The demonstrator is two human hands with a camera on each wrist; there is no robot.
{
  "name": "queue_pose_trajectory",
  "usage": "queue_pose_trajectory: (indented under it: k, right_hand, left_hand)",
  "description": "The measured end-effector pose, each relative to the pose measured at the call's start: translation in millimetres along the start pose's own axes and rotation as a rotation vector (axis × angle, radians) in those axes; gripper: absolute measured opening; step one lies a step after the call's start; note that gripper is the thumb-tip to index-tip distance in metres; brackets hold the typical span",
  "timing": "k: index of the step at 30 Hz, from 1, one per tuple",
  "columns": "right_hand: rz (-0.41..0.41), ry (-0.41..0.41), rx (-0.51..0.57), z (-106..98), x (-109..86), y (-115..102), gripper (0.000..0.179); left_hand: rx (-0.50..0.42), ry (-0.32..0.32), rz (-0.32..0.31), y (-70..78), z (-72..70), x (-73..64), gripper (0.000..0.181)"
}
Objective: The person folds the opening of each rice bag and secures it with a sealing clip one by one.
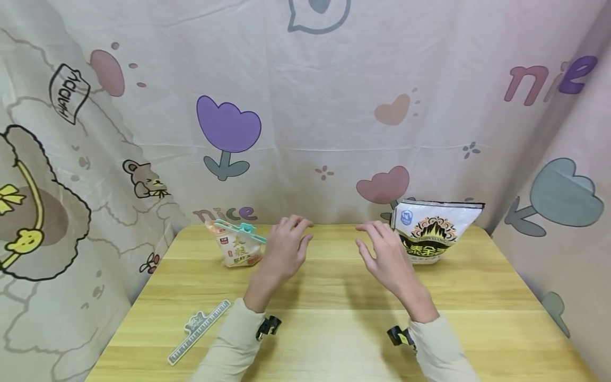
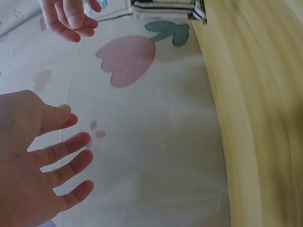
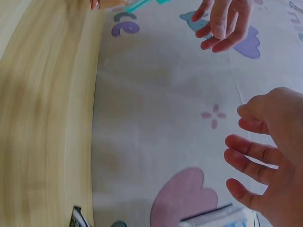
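Note:
Both hands hover over the table with nothing in them, palms facing each other across a gap. The left hand [image 1: 287, 247] has its fingers spread and loosely bent, beside a small food bag [image 1: 237, 248] that has a teal sealing clip [image 1: 245, 229] across its top. In the head view the right hand [image 1: 387, 255] overlaps the left edge of a larger white bag [image 1: 436, 228] with a black and gold print. Each wrist view shows its own hand's relaxed fingers, and the opposite hand at the top.
A whitish sealing clip [image 1: 199, 331] with a ruler-like bar lies on the front left of the wooden table [image 1: 334, 339]. Printed curtains [image 1: 310, 106] hang right behind the table's back edge and along both sides.

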State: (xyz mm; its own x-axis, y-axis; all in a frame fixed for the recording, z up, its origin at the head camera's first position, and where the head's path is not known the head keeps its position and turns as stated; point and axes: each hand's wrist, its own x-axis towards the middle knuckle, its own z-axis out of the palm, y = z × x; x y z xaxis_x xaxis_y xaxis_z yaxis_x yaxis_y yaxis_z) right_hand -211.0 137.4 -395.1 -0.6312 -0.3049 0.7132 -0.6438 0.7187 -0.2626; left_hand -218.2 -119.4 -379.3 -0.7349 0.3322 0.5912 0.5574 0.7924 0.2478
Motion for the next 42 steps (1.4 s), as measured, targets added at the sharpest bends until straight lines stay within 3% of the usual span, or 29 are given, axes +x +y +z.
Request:
queue_pose_trajectory:
  k: [9, 24, 28, 37, 42]
  right_hand:
    - [0.052, 0.039, -0.002, -28.4, -13.1, 21.7, 0.026]
    - [0.082, 0.102, -0.077, -82.3, -26.4, 58.1, 0.025]
    - [0.078, 0.131, -0.114, -93.2, -27.1, 69.5, 0.026]
    - [0.063, 0.209, -0.185, -110.0, -22.9, 96.3, 0.029]
    - [0.073, 0.219, -0.201, -114.8, -22.0, 109.0, 0.025]
  left_hand:
    - [-0.027, 0.011, 0.06, 32.2, 20.4, 15.6, 0.017]
    - [-0.025, -0.06, 0.055, 80.9, 42.1, 45.0, 0.022]
    - [-0.033, -0.064, 0.081, 94.4, 51.6, 53.7, 0.026]
    - [-0.028, 0.038, 0.149, 122.9, 71.3, 79.3, 0.027]
    - [0.0, 0.027, 0.153, 132.4, 79.4, 92.8, 0.027]
